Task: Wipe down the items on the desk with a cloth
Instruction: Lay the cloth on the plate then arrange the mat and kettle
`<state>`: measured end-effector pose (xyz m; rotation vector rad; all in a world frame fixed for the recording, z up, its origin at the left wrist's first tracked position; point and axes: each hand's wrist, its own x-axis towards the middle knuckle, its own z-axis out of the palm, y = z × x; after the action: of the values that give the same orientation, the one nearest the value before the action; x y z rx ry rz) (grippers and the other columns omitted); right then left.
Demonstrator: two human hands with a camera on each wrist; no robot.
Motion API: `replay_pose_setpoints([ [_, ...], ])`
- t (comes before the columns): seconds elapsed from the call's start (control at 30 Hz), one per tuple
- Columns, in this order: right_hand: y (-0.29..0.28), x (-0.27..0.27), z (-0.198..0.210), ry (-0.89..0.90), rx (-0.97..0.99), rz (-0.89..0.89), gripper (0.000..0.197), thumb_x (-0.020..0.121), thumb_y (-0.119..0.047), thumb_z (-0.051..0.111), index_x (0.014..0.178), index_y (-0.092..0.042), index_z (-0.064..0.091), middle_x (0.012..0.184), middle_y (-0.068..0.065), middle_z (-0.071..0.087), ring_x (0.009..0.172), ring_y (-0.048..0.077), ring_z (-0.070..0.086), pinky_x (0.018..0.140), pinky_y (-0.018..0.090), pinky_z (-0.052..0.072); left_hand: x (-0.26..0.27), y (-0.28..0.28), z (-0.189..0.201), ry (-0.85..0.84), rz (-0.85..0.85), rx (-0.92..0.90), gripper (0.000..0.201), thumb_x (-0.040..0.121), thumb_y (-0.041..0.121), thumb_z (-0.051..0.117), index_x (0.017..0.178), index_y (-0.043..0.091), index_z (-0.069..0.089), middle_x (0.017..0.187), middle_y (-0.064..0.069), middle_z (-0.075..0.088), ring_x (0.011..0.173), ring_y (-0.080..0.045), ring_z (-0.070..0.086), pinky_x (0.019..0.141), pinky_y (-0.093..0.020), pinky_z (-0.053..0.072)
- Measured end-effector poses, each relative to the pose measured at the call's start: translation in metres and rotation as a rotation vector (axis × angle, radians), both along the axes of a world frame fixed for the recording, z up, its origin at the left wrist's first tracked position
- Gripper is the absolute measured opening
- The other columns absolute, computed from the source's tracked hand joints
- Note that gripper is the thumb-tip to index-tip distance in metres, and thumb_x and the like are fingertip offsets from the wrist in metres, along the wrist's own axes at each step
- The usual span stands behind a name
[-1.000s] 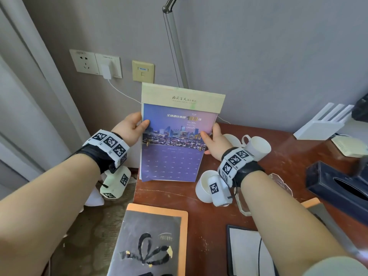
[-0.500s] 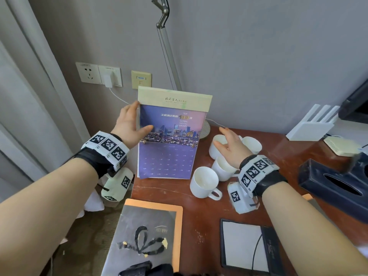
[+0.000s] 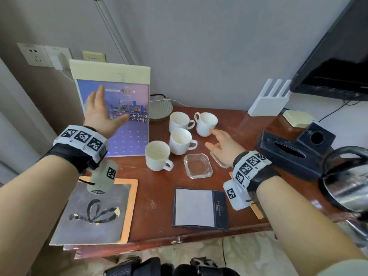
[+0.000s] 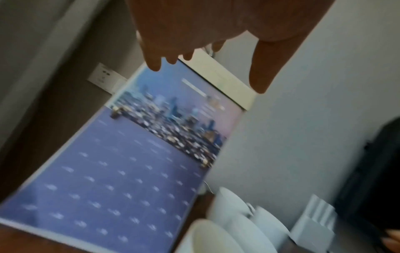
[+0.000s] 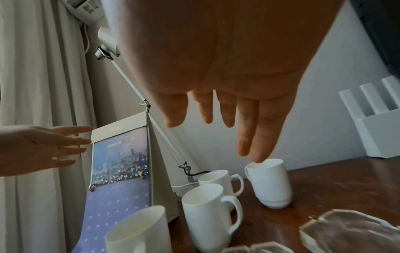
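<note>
The wooden desk (image 3: 229,222) carried everything. At ten o'clock the desk calendar (image 3: 127,140) stood upright, long axis vertical, its purple face toward the person; its printed heading was too blurred to read. The left hand (image 3: 99,114) hovered before that face, fingers straight and spread, holding nothing. At two o'clock the right hand (image 3: 223,148) stretched forward, fingers relaxed and empty, near the rear white mug (image 3: 206,124) among four mugs. No cloth showed.

Place: a hotel room was suggested
Evidence: a wooden desk (image 3: 229,120), four white cups (image 3: 180,141), tissue box (image 3: 286,154), kettle (image 3: 346,182), hotel-group calendar (image 3: 127,136) were seen
</note>
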<state>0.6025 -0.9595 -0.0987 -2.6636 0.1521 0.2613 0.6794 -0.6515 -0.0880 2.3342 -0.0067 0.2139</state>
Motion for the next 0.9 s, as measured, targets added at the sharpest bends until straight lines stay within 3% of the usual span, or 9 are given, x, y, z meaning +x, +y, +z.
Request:
replay_pose_setpoints([
  [0.13,-0.032,-0.028,-0.013,0.044,-0.003,0.004,0.055,0.097,-0.036,0.041,0.147,-0.021,0.023,0.155,0.003,0.017,0.132,0.02,0.038,0.11,0.035,0.03,-0.031,-0.068,-0.015,0.032,-0.188,0.028,0.082,0.085,0.019,0.066,0.148,0.011,0.015,0.153,-0.016,0.014,0.143,-0.024,0.01,0.114,-0.034,0.011],
  [0.27,-0.084,-0.062,-0.035,0.11,-0.03,-0.021,0.052,0.097,-0.035,0.042,0.145,-0.021,0.028,0.152,0.004,0.023,0.126,0.02,0.044,0.108,0.035,0.033,-0.06,-0.141,-0.043,0.18,-0.364,0.058,0.071,0.085,0.017,0.065,0.145,0.011,0.027,0.148,-0.015,0.029,0.138,-0.026,0.024,0.111,-0.031,0.019],
  [0.4,-0.143,-0.099,-0.072,0.225,-0.105,-0.079,0.05,0.098,-0.034,0.042,0.144,-0.019,0.031,0.151,0.004,0.027,0.131,0.023,0.037,0.109,0.035,0.03,-0.087,-0.209,-0.077,0.355,-0.502,0.066,0.068,0.08,0.034,0.066,0.139,0.015,0.039,0.142,-0.009,0.04,0.133,-0.026,0.035,0.112,-0.036,0.027],
  [0.47,-0.17,-0.116,-0.092,0.262,-0.126,-0.141,0.049,0.097,-0.035,0.043,0.143,-0.021,0.033,0.15,0.003,0.029,0.131,0.025,0.037,0.109,0.036,0.03,-0.099,-0.239,-0.094,0.407,-0.537,0.12,0.065,0.082,0.036,0.064,0.139,0.016,0.04,0.143,-0.008,0.038,0.133,-0.025,0.035,0.112,-0.032,0.027],
  [0.6,-0.209,-0.137,-0.128,0.341,-0.197,-0.209,0.051,0.096,-0.04,0.043,0.144,-0.023,0.032,0.153,0.002,0.023,0.138,0.029,0.023,0.112,0.039,0.024,-0.113,-0.288,-0.116,0.504,-0.582,0.292,0.054,0.093,0.031,0.054,0.142,0.023,0.033,0.147,-0.006,0.036,0.133,-0.021,0.036,0.107,-0.027,0.026],
  [0.73,-0.231,-0.14,-0.147,0.307,-0.094,-0.296,0.047,0.096,-0.038,0.044,0.141,-0.025,0.037,0.154,0.001,0.019,0.14,0.029,0.016,0.112,0.042,0.024,-0.119,-0.322,-0.132,0.496,-0.672,0.372,0.049,0.093,0.027,0.053,0.14,0.021,0.04,0.147,-0.004,0.034,0.134,-0.02,0.033,0.108,-0.025,0.022],
  [0.9,-0.255,-0.132,-0.153,0.191,0.037,-0.589,0.05,0.092,-0.032,0.053,0.138,-0.019,0.039,0.148,0.01,0.032,0.132,0.033,0.03,0.108,0.039,0.028,-0.126,-0.352,-0.146,0.477,-0.807,0.442,0.046,0.093,0.024,0.053,0.137,0.02,0.044,0.15,-0.001,0.03,0.137,-0.018,0.029,0.112,-0.026,0.018],
])
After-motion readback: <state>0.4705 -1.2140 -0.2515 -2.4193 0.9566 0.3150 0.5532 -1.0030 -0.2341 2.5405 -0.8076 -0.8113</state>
